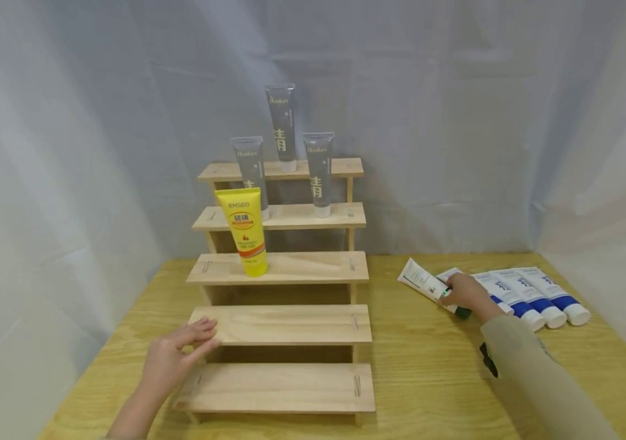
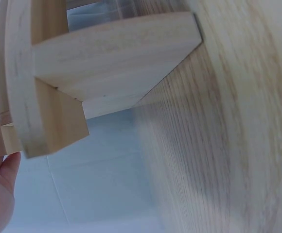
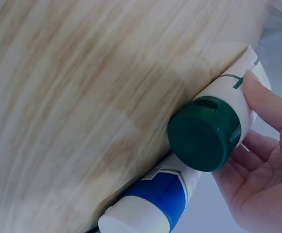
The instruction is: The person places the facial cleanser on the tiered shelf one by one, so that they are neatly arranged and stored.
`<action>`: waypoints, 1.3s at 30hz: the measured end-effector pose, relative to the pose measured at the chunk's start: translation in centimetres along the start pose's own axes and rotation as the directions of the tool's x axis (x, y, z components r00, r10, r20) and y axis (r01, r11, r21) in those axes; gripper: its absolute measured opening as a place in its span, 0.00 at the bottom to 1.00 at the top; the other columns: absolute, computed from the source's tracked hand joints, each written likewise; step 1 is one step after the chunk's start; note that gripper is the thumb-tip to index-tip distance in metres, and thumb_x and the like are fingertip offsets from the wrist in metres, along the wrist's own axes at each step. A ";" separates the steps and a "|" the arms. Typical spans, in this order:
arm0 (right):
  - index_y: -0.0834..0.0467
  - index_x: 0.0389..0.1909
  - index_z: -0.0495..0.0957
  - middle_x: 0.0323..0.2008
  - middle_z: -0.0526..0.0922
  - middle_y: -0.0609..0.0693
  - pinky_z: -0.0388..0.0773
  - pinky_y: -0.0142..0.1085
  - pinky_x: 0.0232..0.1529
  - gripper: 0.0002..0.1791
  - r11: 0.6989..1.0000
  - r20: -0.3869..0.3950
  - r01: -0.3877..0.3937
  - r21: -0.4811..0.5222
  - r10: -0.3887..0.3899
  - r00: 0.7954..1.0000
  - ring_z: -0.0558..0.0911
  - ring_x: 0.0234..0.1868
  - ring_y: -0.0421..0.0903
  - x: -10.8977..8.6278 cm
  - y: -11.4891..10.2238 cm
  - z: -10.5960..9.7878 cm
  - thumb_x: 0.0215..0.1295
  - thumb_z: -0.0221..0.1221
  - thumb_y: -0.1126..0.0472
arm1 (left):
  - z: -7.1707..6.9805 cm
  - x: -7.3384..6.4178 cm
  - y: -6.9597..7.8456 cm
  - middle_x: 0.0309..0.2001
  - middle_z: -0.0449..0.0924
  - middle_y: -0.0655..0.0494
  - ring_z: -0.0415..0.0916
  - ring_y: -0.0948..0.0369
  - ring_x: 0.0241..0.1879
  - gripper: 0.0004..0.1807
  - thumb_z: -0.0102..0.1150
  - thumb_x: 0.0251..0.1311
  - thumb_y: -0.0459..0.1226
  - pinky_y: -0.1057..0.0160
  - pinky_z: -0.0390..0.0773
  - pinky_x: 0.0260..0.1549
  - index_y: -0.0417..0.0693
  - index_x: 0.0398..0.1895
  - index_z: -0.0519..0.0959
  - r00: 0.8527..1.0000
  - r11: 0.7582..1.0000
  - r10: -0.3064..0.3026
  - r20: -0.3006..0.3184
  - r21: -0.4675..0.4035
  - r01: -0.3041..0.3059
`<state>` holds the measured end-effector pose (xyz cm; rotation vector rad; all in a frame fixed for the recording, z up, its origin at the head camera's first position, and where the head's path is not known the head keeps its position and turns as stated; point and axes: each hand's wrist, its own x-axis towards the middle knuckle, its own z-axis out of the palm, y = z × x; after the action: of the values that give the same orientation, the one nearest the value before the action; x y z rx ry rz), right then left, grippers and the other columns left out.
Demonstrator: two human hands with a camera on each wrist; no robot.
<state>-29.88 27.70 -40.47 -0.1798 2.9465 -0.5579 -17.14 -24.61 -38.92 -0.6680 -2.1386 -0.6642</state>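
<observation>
My right hand (image 1: pixel 468 296) grips a white tube with a dark green cap (image 1: pixel 422 281) on the right of the table. In the right wrist view the thumb lies along the tube's side, and its green cap (image 3: pixel 204 133) faces the camera. Beside it lies a white tube with a blue band (image 3: pixel 164 187), partly hidden by the hand in the head view. My left hand (image 1: pixel 172 354) rests at the left end of a stepped wooden rack (image 1: pixel 291 324), its fingers on the second step from the bottom. Left fingers (image 2: pixel 9 167) show by the board end in the left wrist view.
A yellow tube (image 1: pixel 245 235) stands on the rack's middle step. Grey tubes stand above it: one on the top step (image 1: pixel 282 125), two on the step below (image 1: pixel 319 174). Several blue-and-white tubes (image 1: pixel 532 293) lie in a row at the right. Pale sheeting (image 1: pixel 428 122) encloses the table.
</observation>
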 end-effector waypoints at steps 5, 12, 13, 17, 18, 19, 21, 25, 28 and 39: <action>0.73 0.42 0.73 0.35 0.78 0.63 0.73 0.42 0.30 0.25 1.000 -0.019 -0.026 -0.010 0.026 0.999 0.73 0.28 0.48 -0.4 -0.4 0.2 0.47 0.65 0.58 | 0.2 -0.1 -0.2 0.33 0.82 0.52 0.79 0.57 0.36 0.14 0.72 0.26 0.32 0.82 0.66 0.43 0.42 0.24 0.83 1.000 1.000 0.007 -0.008 -0.001 -0.007; 0.71 0.38 0.74 0.30 0.78 0.58 0.72 0.38 0.24 0.22 1.000 -0.062 -0.019 0.008 0.020 0.998 0.72 0.24 0.46 -1.0 -0.2 0.8 0.47 0.65 0.59 | 0.2 -0.1 -0.1 0.33 0.82 0.52 0.79 0.58 0.36 0.14 0.72 0.26 0.31 0.80 0.66 0.45 0.42 0.24 0.83 1.000 1.000 0.014 -0.010 -0.007 -0.014; 0.71 0.37 0.75 0.29 0.78 0.58 0.72 0.38 0.24 0.21 1.000 -0.069 -0.011 0.013 0.012 0.998 0.72 0.24 0.46 -1.1 -0.2 0.8 0.47 0.65 0.59 | 0.2 -0.1 0.0 0.33 0.82 0.52 0.79 0.58 0.36 0.14 0.72 0.26 0.31 0.79 0.65 0.45 0.42 0.24 0.83 1.000 1.000 0.015 -0.011 -0.006 -0.015; 0.71 0.35 0.75 0.27 0.78 0.57 0.73 0.39 0.24 0.20 0.998 -0.121 0.026 0.051 -0.019 0.992 0.73 0.24 0.46 -1.7 -0.2 0.8 0.47 0.65 0.60 | 0.2 -0.2 0.1 0.33 0.82 0.52 0.79 0.59 0.36 0.14 0.72 0.26 0.32 0.80 0.65 0.45 0.42 0.24 0.83 1.000 1.000 0.011 -0.009 -0.005 -0.011; 0.71 0.35 0.75 0.27 0.78 0.57 0.73 0.39 0.25 0.20 0.997 -0.137 0.029 0.070 -0.020 0.990 0.73 0.24 0.46 -1.9 -0.2 0.8 0.46 0.65 0.60 | 0.2 -0.2 0.1 0.33 0.82 0.52 0.79 0.59 0.36 0.14 0.72 0.26 0.32 0.80 0.65 0.45 0.42 0.24 0.83 1.000 1.000 0.010 -0.009 -0.003 -0.010; 0.71 0.36 0.75 0.28 0.79 0.57 0.73 0.39 0.25 0.20 0.995 -0.152 0.031 0.089 -0.018 0.988 0.74 0.24 0.46 -2.0 -0.3 0.8 0.47 0.65 0.60 | 0.2 -0.2 0.1 0.33 0.82 0.52 0.79 0.59 0.36 0.14 0.72 0.26 0.32 0.81 0.65 0.44 0.42 0.24 0.83 1.000 1.000 0.010 -0.008 -0.002 -0.010; 0.71 0.36 0.75 0.28 0.79 0.58 0.73 0.39 0.24 0.20 0.991 -0.177 0.046 0.125 -0.023 0.984 0.74 0.24 0.46 -2.3 -0.5 0.6 0.47 0.64 0.60 | 0.1 -0.2 0.1 0.33 0.82 0.52 0.79 0.59 0.36 0.14 0.72 0.26 0.32 0.82 0.66 0.43 0.42 0.24 0.83 1.000 1.000 0.010 -0.008 0.001 -0.010; 0.72 0.40 0.74 0.30 0.79 0.59 0.73 0.36 0.24 0.23 0.978 -0.209 0.045 0.205 -0.001 0.978 0.74 0.26 0.46 -2.9 -1.0 0.1 0.49 0.64 0.58 | 0.1 -0.2 0.0 0.33 0.82 0.52 0.79 0.59 0.36 0.13 0.72 0.26 0.31 0.82 0.69 0.40 0.42 0.23 0.83 1.000 1.000 0.013 -0.009 0.003 -0.013; 0.72 0.43 0.72 0.33 0.78 0.62 0.75 0.37 0.25 0.25 0.965 -0.225 0.039 0.258 0.020 0.974 0.75 0.28 0.48 -3.4 -1.6 -0.5 0.50 0.63 0.57 | 0.0 -0.1 -0.1 0.33 0.82 0.52 0.79 0.60 0.36 0.13 0.72 0.26 0.32 0.81 0.72 0.34 0.42 0.24 0.83 1.000 1.000 0.015 -0.009 0.010 -0.015; 0.73 0.51 0.65 0.45 0.73 0.69 0.77 0.46 0.38 0.33 0.922 -0.261 0.039 0.384 0.068 0.963 0.74 0.43 0.59 -5.5 -4.7 -2.0 0.54 0.61 0.52 | -0.1 0.0 0.0 0.34 0.82 0.52 0.79 0.58 0.36 0.13 0.72 0.27 0.31 0.78 0.76 0.25 0.42 0.24 0.83 1.000 1.000 0.003 0.013 0.010 -0.003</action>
<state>-24.30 24.85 -36.27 -0.0383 3.0038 -1.2363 -17.08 -24.64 -38.82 -0.6714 -2.1515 -0.6482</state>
